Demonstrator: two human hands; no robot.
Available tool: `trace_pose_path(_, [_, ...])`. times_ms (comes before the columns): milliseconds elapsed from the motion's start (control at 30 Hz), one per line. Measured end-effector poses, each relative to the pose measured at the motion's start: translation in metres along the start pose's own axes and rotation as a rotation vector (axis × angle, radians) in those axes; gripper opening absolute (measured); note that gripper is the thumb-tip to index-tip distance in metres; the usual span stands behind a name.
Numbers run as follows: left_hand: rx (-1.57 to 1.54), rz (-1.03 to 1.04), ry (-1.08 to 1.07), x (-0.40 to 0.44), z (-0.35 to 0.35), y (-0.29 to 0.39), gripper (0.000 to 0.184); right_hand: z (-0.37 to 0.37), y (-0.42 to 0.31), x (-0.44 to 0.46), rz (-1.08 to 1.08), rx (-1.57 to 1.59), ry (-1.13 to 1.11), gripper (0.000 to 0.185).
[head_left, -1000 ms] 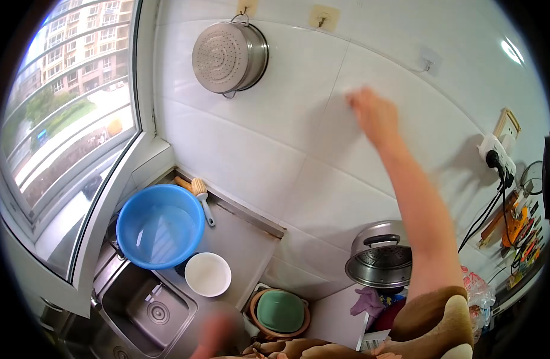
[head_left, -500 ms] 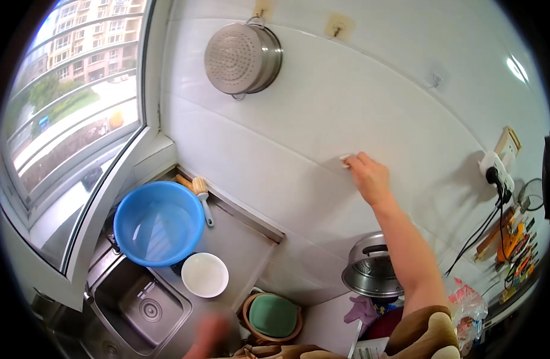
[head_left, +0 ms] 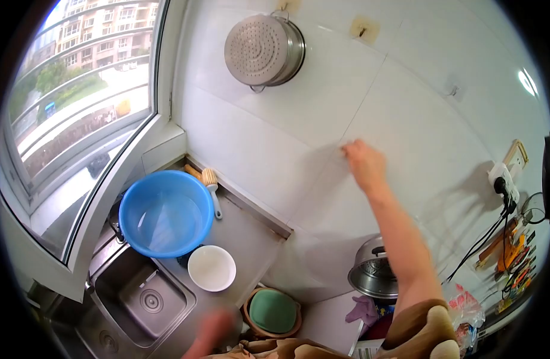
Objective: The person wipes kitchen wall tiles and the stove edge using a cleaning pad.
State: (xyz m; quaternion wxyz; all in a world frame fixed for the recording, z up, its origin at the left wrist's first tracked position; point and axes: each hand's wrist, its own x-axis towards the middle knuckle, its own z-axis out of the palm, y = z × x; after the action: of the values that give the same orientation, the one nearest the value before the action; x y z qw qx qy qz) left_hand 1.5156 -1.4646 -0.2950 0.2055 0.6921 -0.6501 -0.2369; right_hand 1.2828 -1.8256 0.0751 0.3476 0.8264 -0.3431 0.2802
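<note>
My right hand (head_left: pixel 363 163) is raised against the white tiled wall (head_left: pixel 287 113), its fingers pinched together at the tile surface, close to a vertical joint line. A small white piece showed at these fingertips half a second ago; now it is mostly hidden, and its kind is unclear. Low in the view, my left hand (head_left: pixel 217 329) is smeared by motion over the counter edge, so its fingers cannot be read. The nearest thing to it is a white bowl (head_left: pixel 211 268) on the steel counter.
A blue basin (head_left: pixel 166 214) stands beside the steel sink (head_left: pixel 149 299), with a brush (head_left: pixel 212 185) behind it. A perforated steamer pot (head_left: pixel 260 51) hangs on the wall. Below my right arm sits a lidded pot (head_left: pixel 370 275). Plugged cables (head_left: pixel 484 233) hang at right; an open window frame (head_left: pixel 122 161) juts in at left.
The view has shifted, so the wall items appear further right and higher. My right hand has moved slightly up along the tiles, and the white piece at its fingertips shows less.
</note>
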Motion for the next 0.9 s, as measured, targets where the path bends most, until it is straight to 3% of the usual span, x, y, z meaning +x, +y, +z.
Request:
trace_pose_path(67, [0.022, -0.002, -0.031, -0.001, -0.003, 0.002, 0.014, -0.022, 0.01, 0.04, 0.049, -0.137, 0.105, 0.009])
trace_pose_path(133, [0.045, 0.011, -0.046, 0.007, -0.002, 0.0, 0.014, -0.043, 0.016, 0.079, 0.123, -0.05, 0.329, 0.009])
trace_pose_path(233, [-0.019, -0.003, -0.027, 0.002, 0.012, -0.007, 0.013, -0.01, 0.009, 0.081, 0.073, -0.03, 0.279, 0.01])
trace_pose_path(367, [0.017, 0.034, 0.028, 0.005, 0.006, -0.006, 0.013, 0.063, -0.032, -0.008, -0.036, 0.037, -0.052, 0.011])
trace_pose_path(433, [0.071, 0.008, 0.008, 0.002, 0.01, -0.009, 0.013, 0.052, -0.027, -0.007, -0.04, 0.038, -0.065, 0.011])
trace_pose_path(500, [-0.074, 0.129, 0.387, -0.001, 0.016, -0.01, 0.006, 0.025, -0.016, 0.006, 0.017, -0.01, -0.016, 0.012])
trace_pose_path(633, [-0.046, 0.179, 0.427, 0.005, 0.022, -0.018, 0.013, -0.005, -0.012, 0.072, 0.076, 0.049, 0.238, 0.012])
trace_pose_path(667, [-0.037, 0.202, 0.444, 0.005, 0.024, -0.019, 0.011, 0.016, -0.013, 0.065, 0.072, 0.047, 0.243, 0.012])
trace_pose_path(733, [-0.023, 0.221, 0.487, 0.008, 0.024, -0.019, 0.008, 0.073, -0.022, 0.04, 0.066, 0.01, 0.05, 0.011])
trace_pose_path(800, [-0.045, 0.191, 0.438, 0.005, 0.022, -0.018, 0.009, 0.068, -0.047, 0.002, -0.083, 0.022, -0.025, 0.01])
trace_pose_path(900, [-0.064, 0.181, 0.444, 0.003, 0.022, -0.017, 0.009, 0.047, -0.031, -0.029, -0.08, 0.054, -0.021, 0.01])
